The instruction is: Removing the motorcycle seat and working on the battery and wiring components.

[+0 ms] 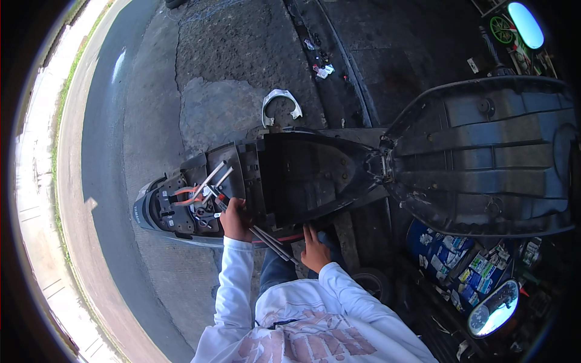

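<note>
A scooter body with its seat raised lies crosswise before me. My left hand [236, 219] is closed at the near side of its tail, beside the open storage bin [302, 175]. Thin metal rods [273, 244] run out of that fist toward the lower right; their kind is not clear. Just beyond the fist a red-and-dark tool end [221, 199] shows. Pliers with orange handles [189, 196] and pale metal bars [212, 178] lie on the tail frame. My right hand [315, 253] has two fingers stretched out against the body's near edge, with nothing visible in it.
The upturned seat [484, 157] reaches far right. A white curved grab rail [281, 103] lies on the ground beyond the scooter. Mirrors [495, 308] stick out at the right, near a blue drum with stickers [445, 260]. Litter [324, 71] lies in a gutter.
</note>
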### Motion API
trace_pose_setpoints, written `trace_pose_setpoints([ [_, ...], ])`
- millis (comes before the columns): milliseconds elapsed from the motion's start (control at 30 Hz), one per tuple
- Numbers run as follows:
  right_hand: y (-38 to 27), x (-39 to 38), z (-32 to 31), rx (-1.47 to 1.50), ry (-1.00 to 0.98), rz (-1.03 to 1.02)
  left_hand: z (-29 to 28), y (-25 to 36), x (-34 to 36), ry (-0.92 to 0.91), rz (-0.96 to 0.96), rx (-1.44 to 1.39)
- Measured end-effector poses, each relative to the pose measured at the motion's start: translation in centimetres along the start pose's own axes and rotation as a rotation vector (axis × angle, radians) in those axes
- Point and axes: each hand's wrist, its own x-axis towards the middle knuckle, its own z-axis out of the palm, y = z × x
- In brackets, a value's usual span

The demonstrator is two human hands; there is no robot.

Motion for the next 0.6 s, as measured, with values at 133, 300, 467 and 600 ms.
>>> trace_pose_setpoints([
  [133, -0.1, 0.4, -0.2, -0.069, -0.016, 0.0, 0.3, 0.3, 0.1, 0.032, -0.074, -0.066],
  [300, 0.2, 0.5, 0.3, -0.063, 0.026, -0.013, -0.1, -0.4, -0.4, 0.014, -0.087, -0.078],
  [467, 0.0, 0.8, 0.1, 0.003, 0.004, 0.039, -0.3, -0.7, -0.3, 0.037, -0.054, -0.04],
  [600, 0.6, 0.7, -0.1, 0.019, 0.026, 0.0, -0.7, -1.1, 0.1, 0.018, -0.06, -0.059],
])
